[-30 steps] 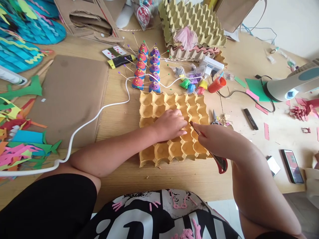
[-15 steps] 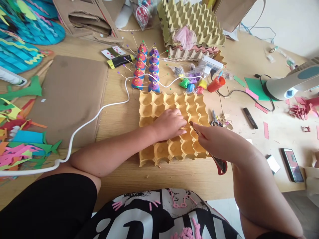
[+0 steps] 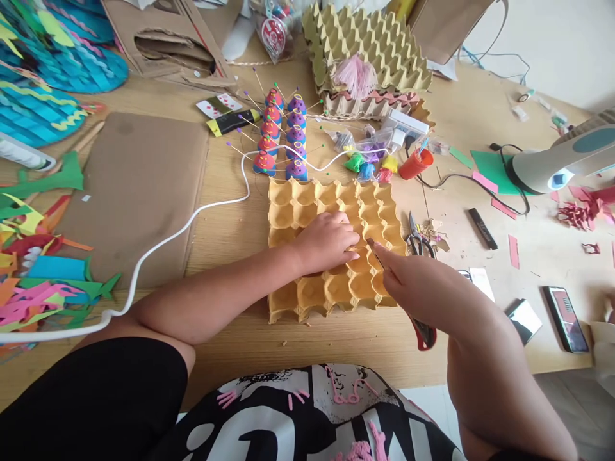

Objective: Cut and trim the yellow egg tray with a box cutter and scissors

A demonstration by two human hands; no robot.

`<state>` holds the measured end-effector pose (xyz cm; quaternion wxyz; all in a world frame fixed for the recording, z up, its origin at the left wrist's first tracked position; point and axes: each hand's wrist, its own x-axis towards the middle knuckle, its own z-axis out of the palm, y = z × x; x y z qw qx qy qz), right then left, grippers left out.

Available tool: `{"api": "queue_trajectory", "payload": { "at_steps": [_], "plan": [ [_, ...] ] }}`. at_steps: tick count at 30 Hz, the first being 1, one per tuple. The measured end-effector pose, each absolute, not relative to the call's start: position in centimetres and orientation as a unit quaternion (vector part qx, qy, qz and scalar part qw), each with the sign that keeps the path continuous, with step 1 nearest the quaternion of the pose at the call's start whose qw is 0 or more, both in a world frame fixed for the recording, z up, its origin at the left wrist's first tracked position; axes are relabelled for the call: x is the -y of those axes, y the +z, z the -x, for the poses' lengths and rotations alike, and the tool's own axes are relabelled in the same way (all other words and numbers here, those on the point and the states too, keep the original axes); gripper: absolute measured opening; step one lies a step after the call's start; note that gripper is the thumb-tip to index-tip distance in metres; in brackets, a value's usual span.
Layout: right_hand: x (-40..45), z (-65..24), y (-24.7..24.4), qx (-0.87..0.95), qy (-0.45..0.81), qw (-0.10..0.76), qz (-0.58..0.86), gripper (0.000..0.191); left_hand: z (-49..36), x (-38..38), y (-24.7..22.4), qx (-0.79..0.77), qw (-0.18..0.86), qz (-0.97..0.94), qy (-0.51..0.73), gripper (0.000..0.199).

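"One egg tray (image 3: pixel 336 291) lies on the table (image 3: pixel 336 346), hollows facing up, right in front of the person. What's different from a second ago?"

"Not the tray; it stays put. The right hand (image 3: pixel 420 278) is the mover: it sits slightly farther right and nearer the person now, and the red-handled tool (image 3: pixel 423 336) goes with it."

"Is the tool gripped?"

"Yes, the fingers are wrapped round it, with the red end jutting out below the fist and the dark tip at the cups, right of the tray's middle. Whether that tip bites into the pulp or only rests there, I can't tell."

"And the left hand (image 3: pixel 327 240)?"

"Unmoved, as far as I can see. It lies over the middle of the tray with its fingers bent down. They may be pinching a ridge or merely pressing; the undersides are hidden, so I won't guess."

"Does anything else show the shift?"

"The scissors (image 3: pixel 414 237), near the tray's right edge. More of their handles is uncovered than before."

"What does that mean for the work?"

"I'd judge it a short, controlled pull, not a change of step: one hand steadying, the other working the tool. No new gap shows clearly in the tray. The hands are close but not touching, so a slip toward the left fingers seems the main risk."
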<state>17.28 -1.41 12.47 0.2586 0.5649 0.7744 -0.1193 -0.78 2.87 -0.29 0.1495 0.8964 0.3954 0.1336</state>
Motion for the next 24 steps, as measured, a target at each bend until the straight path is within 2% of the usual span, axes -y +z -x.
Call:
{"api": "queue_trajectory", "payload": {
  "at_steps": [4, 11, 24],
  "plan": [
    [1.7, -17.1, 12.0, -0.744, -0.156, 0.309, -0.571, 0.064, 0.8, -2.9, -0.5, -0.393, 0.144, -0.897, 0.139, 0.029],
    [1.8, -17.0, 11.1, -0.742, -0.120, 0.320, -0.576, 0.071, 0.8, -2.9, -0.3, -0.397, 0.140, -0.899, 0.117, 0.031],
    [2.7, -16.9, 10.3, -0.733, -0.136, 0.340, -0.574, 0.069, 0.8, -2.9, -0.4, -0.399, 0.138, -0.899, 0.117, 0.031]
  ]
}}
